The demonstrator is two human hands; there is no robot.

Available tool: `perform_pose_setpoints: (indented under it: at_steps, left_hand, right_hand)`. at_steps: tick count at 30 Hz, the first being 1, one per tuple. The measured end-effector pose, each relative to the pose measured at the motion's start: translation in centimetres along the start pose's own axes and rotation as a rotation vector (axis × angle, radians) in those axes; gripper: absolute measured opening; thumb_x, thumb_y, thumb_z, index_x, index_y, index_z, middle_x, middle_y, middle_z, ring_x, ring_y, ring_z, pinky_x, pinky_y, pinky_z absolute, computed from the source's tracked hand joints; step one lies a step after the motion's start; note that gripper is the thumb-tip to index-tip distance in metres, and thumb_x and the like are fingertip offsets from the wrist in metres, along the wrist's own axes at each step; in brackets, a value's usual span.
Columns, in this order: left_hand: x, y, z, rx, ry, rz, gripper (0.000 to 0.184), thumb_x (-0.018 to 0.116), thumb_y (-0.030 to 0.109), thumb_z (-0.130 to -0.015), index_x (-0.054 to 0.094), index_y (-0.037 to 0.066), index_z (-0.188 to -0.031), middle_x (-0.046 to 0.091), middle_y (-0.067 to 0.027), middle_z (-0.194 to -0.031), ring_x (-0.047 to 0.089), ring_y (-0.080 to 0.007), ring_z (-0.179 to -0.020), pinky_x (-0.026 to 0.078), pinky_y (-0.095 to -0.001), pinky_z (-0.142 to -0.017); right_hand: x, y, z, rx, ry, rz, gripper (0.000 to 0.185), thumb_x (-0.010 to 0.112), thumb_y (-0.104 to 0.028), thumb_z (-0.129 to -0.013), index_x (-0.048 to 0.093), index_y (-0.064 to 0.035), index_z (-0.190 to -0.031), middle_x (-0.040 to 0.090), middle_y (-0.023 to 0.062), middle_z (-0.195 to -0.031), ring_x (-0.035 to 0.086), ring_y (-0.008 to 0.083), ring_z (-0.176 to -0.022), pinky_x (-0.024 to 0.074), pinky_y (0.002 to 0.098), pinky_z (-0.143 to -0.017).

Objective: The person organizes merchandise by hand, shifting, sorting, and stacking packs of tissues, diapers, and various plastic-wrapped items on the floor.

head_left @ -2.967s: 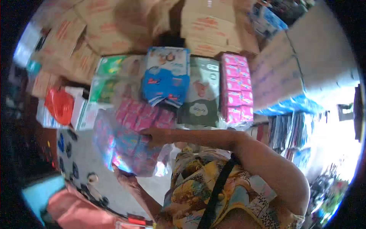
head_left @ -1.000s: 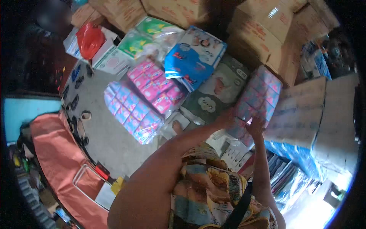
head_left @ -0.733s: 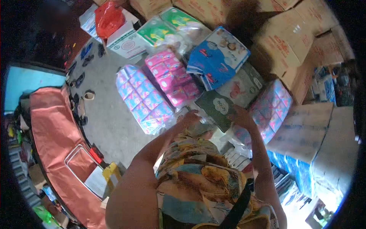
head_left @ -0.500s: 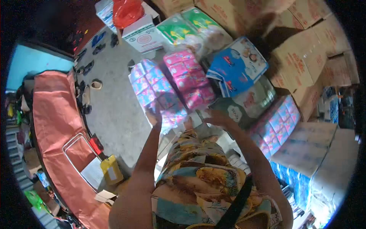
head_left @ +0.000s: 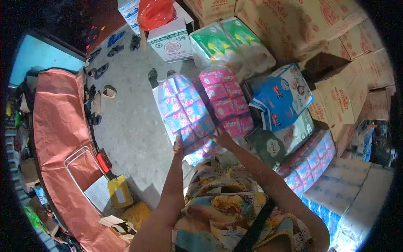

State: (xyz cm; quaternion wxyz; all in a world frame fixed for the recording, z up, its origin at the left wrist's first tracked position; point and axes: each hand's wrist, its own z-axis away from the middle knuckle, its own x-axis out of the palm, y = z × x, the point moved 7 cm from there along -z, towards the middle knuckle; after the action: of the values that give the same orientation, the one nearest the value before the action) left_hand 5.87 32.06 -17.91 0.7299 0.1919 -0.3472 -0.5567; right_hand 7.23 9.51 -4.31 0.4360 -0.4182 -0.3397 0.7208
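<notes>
A clear-wrapped bundle of blue-and-pink packets (head_left: 184, 103) lies in front of me, its long side pointing away. At its near left edge is my left hand (head_left: 178, 148), thumb on top and fingers partly hidden along the side. My right hand (head_left: 222, 138) grips the near right edge, its fingers curled against the wrap. Just right of this bundle is a similar bundle of bright pink packets (head_left: 226, 98), which neither hand holds.
To the right are a blue diaper pack (head_left: 279, 101), a dark green pack (head_left: 268, 145) and another blue-pink bundle (head_left: 310, 161). Tissue rolls (head_left: 231, 46), a white box (head_left: 171, 44) and brown cartons (head_left: 340, 92) stand behind. Shoes (head_left: 109, 91) and a salmon-covered surface (head_left: 63, 138) are left.
My right hand has come left onto the near right edge of the blue-and-pink bundle. My left hand has closed on its left edge. The whole view has shifted slightly.
</notes>
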Motion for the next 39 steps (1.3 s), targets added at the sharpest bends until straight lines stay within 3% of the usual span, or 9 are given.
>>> perform_pose_setpoints:
  at_steps: [4,8,12,16,18,27,34,35,39]
  left_hand:
    - [-0.5,2.3,2.0,-0.094,0.212,-0.328,0.071,0.04,0.053,-0.075,0.027,0.003,-0.122,0.034,-0.0079,-0.12,0.033,-0.0189,-0.109,0.023,-0.0299,-0.092]
    - [1.4,2.8,1.6,0.121,-0.099,-0.015,0.069,0.038,0.05,-0.077,0.02,0.004,-0.125,0.022,-0.007,-0.129,0.02,-0.0176,-0.118,0.015,-0.0281,-0.096]
    - [2.9,4.9,3.4,0.127,-0.054,-0.01,0.072,0.041,0.051,-0.075,0.017,0.006,-0.126,0.018,-0.0067,-0.13,0.024,-0.0193,-0.116,0.019,-0.0314,-0.095]
    - [4.8,6.8,5.0,-0.034,-0.157,0.194,0.075,0.046,0.053,-0.071,0.02,0.009,-0.125,0.027,-0.0077,-0.125,0.032,-0.0216,-0.111,0.029,-0.0363,-0.09]
    - [5.6,8.0,5.4,-0.069,-0.24,0.164,0.075,0.052,0.054,-0.067,0.024,0.011,-0.123,0.035,-0.0078,-0.119,0.038,-0.0228,-0.106,0.035,-0.0396,-0.085]
    - [7.3,11.8,6.9,0.131,-0.253,0.255,0.051,0.05,0.039,-0.074,0.039,0.005,-0.11,0.05,-0.0071,-0.101,0.049,-0.0209,-0.092,0.039,-0.0357,-0.08]
    - [10.6,15.5,10.8,0.151,-0.328,0.369,0.046,0.045,0.034,-0.078,0.038,0.003,-0.111,0.049,-0.009,-0.104,0.048,-0.0214,-0.094,0.038,-0.0352,-0.081]
    - [11.0,15.8,11.4,0.142,-0.316,0.374,0.046,0.045,0.034,-0.078,0.037,0.003,-0.111,0.048,-0.0092,-0.104,0.047,-0.0215,-0.095,0.037,-0.0354,-0.081]
    - [11.5,16.4,13.3,0.142,-0.282,0.245,0.052,0.048,0.037,-0.076,0.035,0.004,-0.114,0.045,-0.01,-0.108,0.044,-0.0241,-0.098,0.035,-0.0376,-0.084]
  right_hand:
    - [1.3,2.0,-2.9,-0.165,0.129,0.043,0.066,0.056,-0.038,-0.069,0.032,0.0042,-0.114,0.041,0.019,-0.11,0.041,0.028,-0.101,0.0325,0.0356,-0.082]
    - [2.4,6.2,-4.7,0.016,0.031,-0.122,0.063,0.058,-0.039,-0.069,0.035,-0.0012,-0.114,0.043,0.0145,-0.109,0.042,0.0247,-0.098,0.0335,0.0342,-0.081]
    - [4.1,7.9,-4.7,0.391,-0.265,-0.412,0.066,0.057,-0.043,-0.068,0.033,-0.0075,-0.118,0.04,0.0115,-0.114,0.039,0.0219,-0.104,0.0325,0.0342,-0.084]
    - [3.6,8.3,-5.4,0.084,-0.308,-0.432,0.066,0.057,-0.042,-0.069,0.031,-0.0082,-0.12,0.036,0.01,-0.118,0.036,0.0213,-0.106,0.0321,0.0355,-0.085]
    - [2.6,5.2,-3.2,0.451,-0.344,-0.62,0.065,0.055,-0.04,-0.071,0.029,-0.0071,-0.121,0.032,0.0091,-0.121,0.033,0.0214,-0.108,0.0306,0.0356,-0.087]
    - [1.5,2.6,-3.3,0.344,-0.303,-0.709,0.042,0.059,-0.033,-0.071,0.049,-0.0009,-0.097,0.054,0.005,-0.082,0.052,0.013,-0.066,0.0432,0.0296,-0.059]
    - [-4.5,-8.3,0.9,0.109,-0.138,-0.824,0.05,0.067,-0.032,-0.063,0.046,0.003,-0.093,0.052,0.0089,-0.079,0.053,0.016,-0.066,0.0443,0.0303,-0.053]
    - [-4.8,-6.8,0.3,0.223,-0.119,-0.463,0.053,0.068,-0.029,-0.062,0.044,0.004,-0.095,0.052,0.0102,-0.081,0.053,0.0178,-0.07,0.0452,0.0311,-0.055]
    - [-8.1,-9.6,4.0,-0.024,-0.075,-0.789,0.049,0.068,-0.028,-0.062,0.046,0.003,-0.094,0.052,0.0103,-0.082,0.052,0.0154,-0.07,0.044,0.0292,-0.058]
